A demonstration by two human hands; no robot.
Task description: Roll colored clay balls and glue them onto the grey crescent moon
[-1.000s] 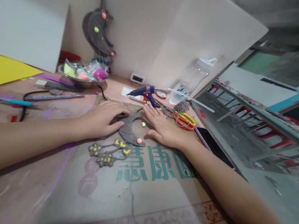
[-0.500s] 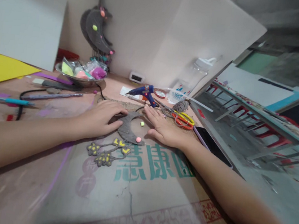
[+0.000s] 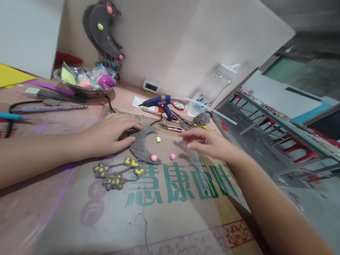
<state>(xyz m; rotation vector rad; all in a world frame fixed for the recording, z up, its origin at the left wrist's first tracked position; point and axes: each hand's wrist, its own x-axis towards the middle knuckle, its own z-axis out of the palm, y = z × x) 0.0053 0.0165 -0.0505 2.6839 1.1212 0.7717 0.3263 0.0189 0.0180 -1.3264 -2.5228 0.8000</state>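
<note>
A grey yarn-wrapped crescent moon (image 3: 140, 144) lies on the cardboard, with a peach ball (image 3: 154, 158) on its lower tip. My left hand (image 3: 111, 135) rests flat beside it, fingers stretched out, thumb and fingertips touching its left edge. Over the board to the right hovers my right hand (image 3: 208, 142), fingers apart and holding nothing. Between the moon and that hand lie a yellow-green ball (image 3: 158, 139) and a pink ball (image 3: 173, 157). Grey flower and heart shapes with yellow fillings (image 3: 114, 180) lie below the moon.
Behind the hands are a blue glue gun (image 3: 157, 103), a craft knife (image 3: 171, 128), grey yarn (image 3: 202, 119) and a clear bottle (image 3: 212, 87). A metal bowl of clay packets (image 3: 81, 89) stands at the back left. Another crescent (image 3: 100, 28) hangs on the wall.
My right hand has lifted off the board and moved right, uncovering the pink ball and the craft knife. It now covers most of the scissors. My left hand stays by the moon.
</note>
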